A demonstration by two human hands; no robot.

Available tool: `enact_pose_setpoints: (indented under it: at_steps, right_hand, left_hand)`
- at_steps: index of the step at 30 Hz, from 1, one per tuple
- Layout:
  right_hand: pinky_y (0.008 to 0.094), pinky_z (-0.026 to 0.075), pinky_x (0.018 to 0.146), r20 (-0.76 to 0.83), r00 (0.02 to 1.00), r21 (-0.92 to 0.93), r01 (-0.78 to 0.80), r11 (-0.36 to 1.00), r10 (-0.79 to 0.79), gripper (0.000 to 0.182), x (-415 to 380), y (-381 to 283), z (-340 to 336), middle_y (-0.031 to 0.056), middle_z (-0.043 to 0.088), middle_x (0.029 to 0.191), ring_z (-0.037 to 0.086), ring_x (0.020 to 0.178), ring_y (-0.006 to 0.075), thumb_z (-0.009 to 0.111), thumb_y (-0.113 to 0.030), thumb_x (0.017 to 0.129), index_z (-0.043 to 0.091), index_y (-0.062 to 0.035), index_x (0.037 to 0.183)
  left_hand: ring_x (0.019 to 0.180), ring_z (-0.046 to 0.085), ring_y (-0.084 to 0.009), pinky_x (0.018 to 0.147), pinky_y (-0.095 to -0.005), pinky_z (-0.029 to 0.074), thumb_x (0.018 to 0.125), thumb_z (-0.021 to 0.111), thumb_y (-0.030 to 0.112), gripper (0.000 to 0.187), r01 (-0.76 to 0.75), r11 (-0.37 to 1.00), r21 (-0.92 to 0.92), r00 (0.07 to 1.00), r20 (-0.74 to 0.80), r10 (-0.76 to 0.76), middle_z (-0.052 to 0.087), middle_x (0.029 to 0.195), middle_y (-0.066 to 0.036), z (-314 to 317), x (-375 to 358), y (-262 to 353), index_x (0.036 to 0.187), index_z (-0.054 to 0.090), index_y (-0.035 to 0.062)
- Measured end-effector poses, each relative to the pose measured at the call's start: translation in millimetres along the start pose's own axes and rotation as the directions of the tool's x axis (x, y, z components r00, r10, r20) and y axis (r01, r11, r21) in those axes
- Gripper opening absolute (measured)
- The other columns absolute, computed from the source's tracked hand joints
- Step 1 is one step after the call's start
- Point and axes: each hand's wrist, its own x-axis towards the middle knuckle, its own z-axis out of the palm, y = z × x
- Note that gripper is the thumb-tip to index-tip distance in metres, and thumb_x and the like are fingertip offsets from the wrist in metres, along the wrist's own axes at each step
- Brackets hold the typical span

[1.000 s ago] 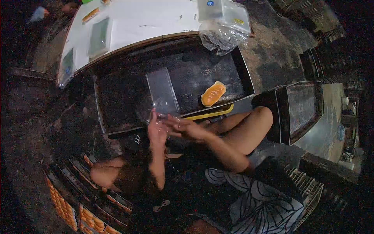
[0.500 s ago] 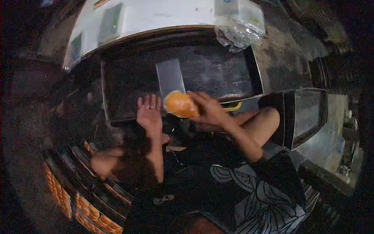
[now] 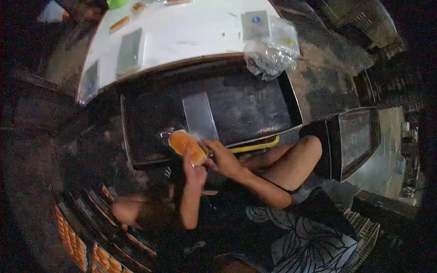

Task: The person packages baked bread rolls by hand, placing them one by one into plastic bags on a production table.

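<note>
A golden-brown bread roll (image 3: 183, 144) in what looks like a clear plastic bag is held between my hands, above the near edge of a dark tray (image 3: 255, 107). My left hand (image 3: 195, 174) is smeared by motion, with its fingers against the near end of the roll. My right hand (image 3: 223, 160) has its fingers curled at the roll's right end, gripping it or its wrapping. Loose plastic glints at the roll's far left end. Beyond it, a flat stack of clear plastic bags (image 3: 200, 113) lies on the tray.
A white table (image 3: 191, 36) stands behind the tray, with bag packs (image 3: 131, 51) and a crumpled clear plastic bundle (image 3: 266, 59) overhanging its edge. At lower left are racked trays of bread rolls (image 3: 70, 236). A yellow handle (image 3: 257, 144) shows under the tray; a dark box (image 3: 357, 141) stands right.
The roll has moved left and nearer to me in my right hand. My left hand, open and apart before, has come against it. The view has shifted slightly.
</note>
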Motion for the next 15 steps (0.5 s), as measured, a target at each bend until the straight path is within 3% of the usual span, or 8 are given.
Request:
enact_pose_setpoints:
  at_steps: [2,4,6,8,9,11,13,15]
  right_hand:
    - [0.0322,0.046,0.062,0.296,0.862,-0.095,-0.402,0.911,0.412,0.028,24.8,32.5,-7.5,0.0172,0.057,0.073,0.058,0.069,0.0233,0.058,-0.018,0.076,0.055,0.0014,0.096]
    - [0.0302,0.044,0.05,-0.097,0.992,-0.266,-0.106,0.958,0.083,0.024,81.2,55.4,-23.7,0.0125,0.051,0.048,0.053,0.046,0.0216,0.057,-0.021,0.077,0.06,0.0021,0.078]
    - [0.0315,0.045,0.058,-0.309,0.949,-0.143,-0.116,0.983,0.067,0.024,149.8,9.8,-58.7,0.0175,0.057,0.067,0.055,0.057,0.0255,0.058,-0.02,0.076,0.058,0.0009,0.087]
    - [0.0372,0.04,0.08,-0.474,0.848,-0.084,0.226,0.971,-0.238,0.039,188.3,-11.7,-63.1,0.0199,0.054,0.095,0.051,0.09,0.035,0.06,-0.024,0.072,0.05,-0.0017,0.103]
    - [0.0372,0.04,0.08,-0.463,0.852,-0.078,0.234,0.969,-0.243,0.039,183.6,-7.6,-55.4,0.0199,0.054,0.095,0.051,0.09,0.035,0.06,-0.024,0.072,0.05,-0.0017,0.103]
    - [0.0382,0.037,0.083,-0.426,0.905,-0.058,-0.056,0.997,0.026,0.05,161.7,42.3,-27.4,0.0225,0.049,0.105,0.049,0.095,0.0316,0.059,-0.028,0.073,0.044,0.0009,0.111]
    - [0.0442,0.034,0.084,-0.307,0.779,-0.296,-0.624,0.723,0.547,0.07,101.9,118.0,27.3,0.0259,0.043,0.111,0.042,0.101,0.0412,0.058,-0.04,0.071,0.038,0.0138,0.111]
    - [0.046,0.035,0.081,-0.33,0.753,-0.541,-0.645,0.54,0.569,0.068,48.3,170.0,84.3,0.0265,0.045,0.103,0.045,0.093,0.0412,0.054,-0.04,0.073,0.034,0.0146,0.11]
  left_hand:
    - [0.081,0.052,-0.0183,0.07,-0.0306,0.045,0.082,0.043,0.042,0.044,0.063,0.992,0.11,0.998,0.003,-0.064,0.053,0.092,-0.006,2.4,-5.3,-20.4,0.106,0.045,0.0057]
    - [0.08,0.052,-0.018,0.07,-0.0305,0.044,0.082,0.045,0.04,0.041,0.074,0.985,0.157,0.993,0.078,-0.087,0.053,0.093,-0.007,9.8,-5.2,-5.3,0.104,0.046,0.0058]
    - [0.08,0.052,-0.0177,0.071,-0.0304,0.044,0.081,0.047,0.039,0.039,0.095,0.976,0.194,0.985,0.121,-0.12,0.053,0.093,-0.007,8.3,8.2,5.8,0.101,0.048,0.0058]
    - [0.085,0.052,-0.0189,0.074,-0.0307,0.042,0.081,0.048,0.036,0.039,-0.06,0.893,0.445,0.995,0.095,0.019,0.052,0.094,-0.007,-22.9,62.1,9.1,0.104,0.048,0.0039]
    - [0.085,0.052,-0.0189,0.074,-0.0301,0.041,0.081,0.049,0.035,0.039,-0.052,0.831,0.553,0.998,-0.011,0.069,0.052,0.093,-0.007,-42.5,90.1,11.0,0.105,0.048,0.0038]
    - [0.087,0.051,-0.0177,0.074,-0.0292,0.04,0.08,0.05,0.032,0.038,0.004,0.763,0.647,0.964,-0.204,0.169,0.052,0.093,-0.005,-60.4,128.8,15.2,0.105,0.048,0.0042]
    - [0.088,0.05,-0.0165,0.073,-0.0289,0.04,0.08,0.051,0.031,0.036,0.046,0.777,0.628,0.931,-0.309,0.194,0.052,0.093,-0.004,-60.2,140.0,14.8,0.105,0.048,0.0046]
    - [0.093,0.047,-0.0147,0.075,-0.0286,0.039,0.08,0.052,0.027,0.034,-0.032,0.85,0.526,0.982,-0.14,0.123,0.052,0.096,-0.004,-62.9,138.4,6.2,0.105,0.049,0.0049]
